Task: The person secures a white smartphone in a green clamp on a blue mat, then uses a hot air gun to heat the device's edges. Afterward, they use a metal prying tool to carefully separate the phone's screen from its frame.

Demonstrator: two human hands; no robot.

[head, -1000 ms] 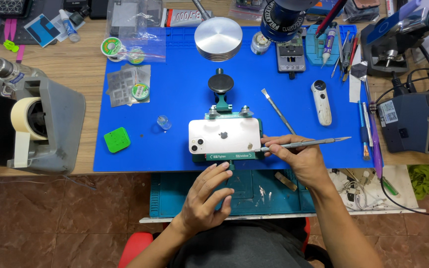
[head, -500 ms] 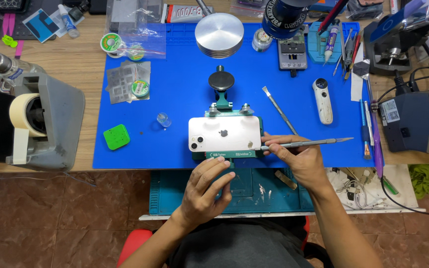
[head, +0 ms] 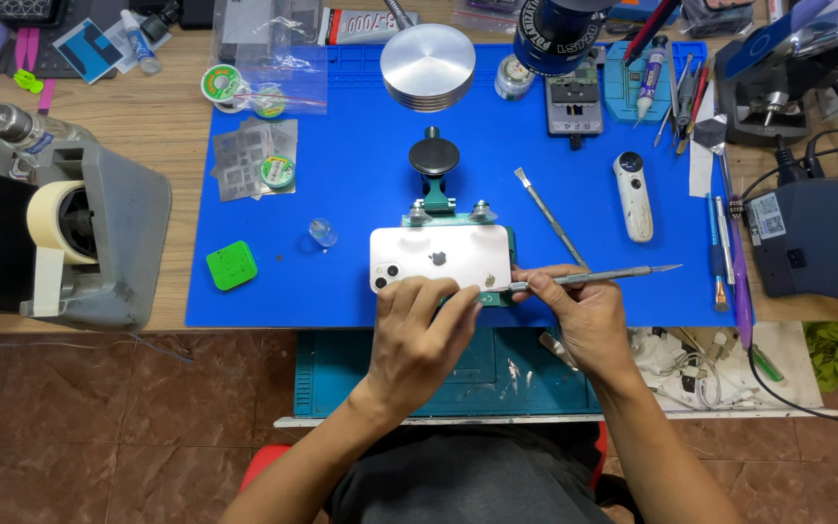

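Far to the left of both hands stands a grey machine point(head: 99, 243) with a roll of cream tape point(head: 55, 223) on it. Nearer, to the left of the left hand, a small green square pad point(head: 232, 266) lies on the blue mat point(head: 341, 146). The left hand point(head: 421, 335) rests its fingertips on the near edge of a white phone point(head: 440, 258), which lies back-up in a green clamp holder point(head: 435, 206) just beyond both hands; the fingers press down, not closed around it. Just to the right, the right hand point(head: 579, 315) pinches a slim metal tool point(head: 594, 278), its left tip at the phone's lower right corner. Beyond the right hand lie a metal spudger point(head: 547, 213) and a white handheld device point(head: 634, 194).
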